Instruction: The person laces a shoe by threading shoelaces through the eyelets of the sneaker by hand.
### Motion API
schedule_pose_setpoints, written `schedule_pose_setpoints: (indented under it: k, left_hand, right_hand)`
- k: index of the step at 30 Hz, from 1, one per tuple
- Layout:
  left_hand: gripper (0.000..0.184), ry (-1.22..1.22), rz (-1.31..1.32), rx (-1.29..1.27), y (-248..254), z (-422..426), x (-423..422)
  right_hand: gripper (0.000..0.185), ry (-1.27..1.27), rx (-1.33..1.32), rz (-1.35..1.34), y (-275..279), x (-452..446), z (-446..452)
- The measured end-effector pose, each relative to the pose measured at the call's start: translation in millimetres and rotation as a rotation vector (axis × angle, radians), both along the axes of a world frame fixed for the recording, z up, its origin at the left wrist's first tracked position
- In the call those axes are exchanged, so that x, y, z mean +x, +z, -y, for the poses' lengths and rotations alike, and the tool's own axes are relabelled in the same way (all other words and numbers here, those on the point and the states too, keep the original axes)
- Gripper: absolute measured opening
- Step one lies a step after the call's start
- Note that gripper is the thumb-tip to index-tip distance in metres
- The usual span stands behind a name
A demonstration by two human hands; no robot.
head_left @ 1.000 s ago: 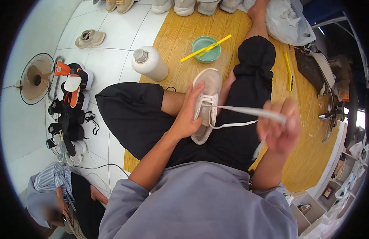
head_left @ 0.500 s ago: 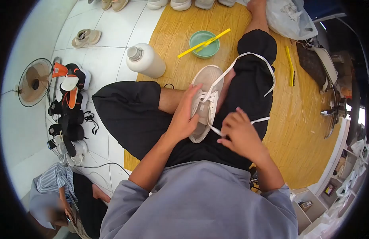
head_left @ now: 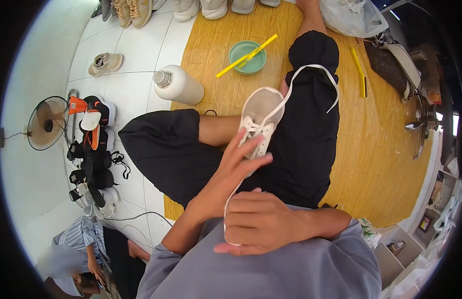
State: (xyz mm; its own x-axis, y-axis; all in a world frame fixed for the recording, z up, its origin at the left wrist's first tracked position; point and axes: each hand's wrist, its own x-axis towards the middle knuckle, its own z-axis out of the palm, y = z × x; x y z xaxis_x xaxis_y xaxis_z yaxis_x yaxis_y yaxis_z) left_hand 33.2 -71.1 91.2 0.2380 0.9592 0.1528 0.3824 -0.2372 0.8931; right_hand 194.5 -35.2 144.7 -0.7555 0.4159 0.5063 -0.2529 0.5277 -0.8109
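Observation:
A beige sneaker (head_left: 263, 105) with white laces rests toe-forward on my lap. Over its heel end lies my left hand (head_left: 236, 169), fingers spread and touching the laced part. Near my waist, my right hand (head_left: 253, 222) is closed with its back to the camera, gripping one end of the white lace (head_left: 226, 202), which runs up to the shoe. The other lace end (head_left: 328, 74) loops loosely over the black trouser leg on the right. The sneaker's heel is hidden behind my left hand.
Ahead are a green bowl (head_left: 247, 57) with a yellow brush (head_left: 247, 56) across it and a white bottle (head_left: 178, 84). Another yellow-handled brush (head_left: 359, 72) lies right. Shoes, a fan (head_left: 47, 123) and a seated person (head_left: 86, 244) are at left.
My right hand first let one lace end drop over the trouser leg, then took the other and moved left toward my waist. My left hand slid back along the shoe and its fingers spread.

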Motion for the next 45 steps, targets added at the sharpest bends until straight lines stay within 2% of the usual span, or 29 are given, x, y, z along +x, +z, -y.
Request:
schedule_pose_setpoints:
  k: [1, 4, 7, 10, 12, 14, 15, 18, 19, 21, 24, 26, 31, 36, 37, 39, 41, 44, 45]
  left_hand:
    - [0.056, -0.055, 0.024, 0.048, 5.2, 2.1, -4.8]
    - [0.026, -0.154, 0.182, -0.035, 6.4, 12.8, -26.0]
    - [0.013, -0.083, 0.273, -0.104, 11.1, 22.3, -42.1]
    - [0.011, -0.031, 0.557, -0.146, 14.2, 29.0, -66.6]
    - [0.017, 0.124, 0.823, -0.076, 17.9, 32.8, -70.6]
    - [0.021, 0.151, 0.914, -0.061, 17.0, 33.9, -94.3]
    - [0.021, 0.172, 0.950, -0.046, 17.6, 32.8, -104.8]
    - [0.015, 0.275, 1.090, -0.029, 15.6, 35.7, -132.6]
    - [0.013, 0.344, 1.120, -0.032, 15.1, 36.8, -138.8]
    - [0.008, 0.441, 1.240, -0.058, 12.7, 40.8, -153.3]
    - [0.014, 0.668, 1.273, -0.078, 2.7, 48.6, -176.7]
    - [0.021, 0.599, 1.246, -0.104, -5.4, 54.8, -194.1]
    - [0.028, 0.695, 1.119, -0.134, 3.9, 50.0, -182.4]
    - [0.039, 0.575, 1.035, -0.041, -3.9, 54.7, -197.6]
    - [0.041, 0.557, 1.030, -0.026, -5.4, 57.0, -201.4]
    - [0.041, 0.679, 0.851, -0.087, -5.3, 57.3, -200.9]
    - [0.035, 0.782, 0.667, -0.129, -3.5, 50.8, -188.2]
    - [0.025, 0.689, 0.382, -0.224, -10.8, 33.6, -161.2]
    - [0.022, 0.680, 0.368, -0.314, -8.8, 26.4, -149.7]
  right_hand:
    - [0.041, 0.025, 0.018, 0.015, -1.2, -2.7, -1.7]
    - [0.045, 0.064, 0.026, -0.017, 2.4, -5.5, -13.0]
    - [0.048, -0.058, 0.001, -0.093, -4.9, 3.6, -24.7]
    - [0.044, -0.275, -0.018, -0.091, -29.2, 21.3, -48.4]
    - [0.034, -0.574, -0.272, 0.032, -53.6, 25.7, -49.5]
    - [0.034, -0.636, -0.292, 0.214, -79.8, 30.8, -53.8]
    - [0.035, -0.665, -0.302, 0.306, -89.0, 31.6, -54.2]
    - [0.044, -0.578, -0.045, 0.383, -100.9, 31.4, -46.1]
    - [0.049, -0.554, -0.070, 0.463, -107.1, 31.6, -38.6]
    - [0.047, -0.581, -0.007, 0.465, -115.2, 27.8, -34.0]
    - [0.039, -0.572, -0.033, 0.436, -127.0, 30.9, -41.9]
    - [0.036, -0.528, -0.129, 0.431, -128.5, 36.1, -50.8]
    - [0.033, -0.448, -0.054, 0.459, -125.2, 37.2, -56.4]
    - [0.026, -0.435, -0.072, 0.451, -113.3, 32.7, -66.5]
    - [0.025, -0.414, -0.162, 0.458, -111.5, 32.8, -69.6]
    - [0.025, -0.372, -0.340, 0.469, -108.0, 33.3, -79.3]
    - [0.026, -0.411, -0.068, 0.558, -99.4, 26.5, -91.0]
    - [0.023, -0.453, 0.363, 0.595, -104.5, 15.1, -109.6]
    - [0.021, -0.460, 0.510, 0.588, -108.6, 12.1, -115.4]
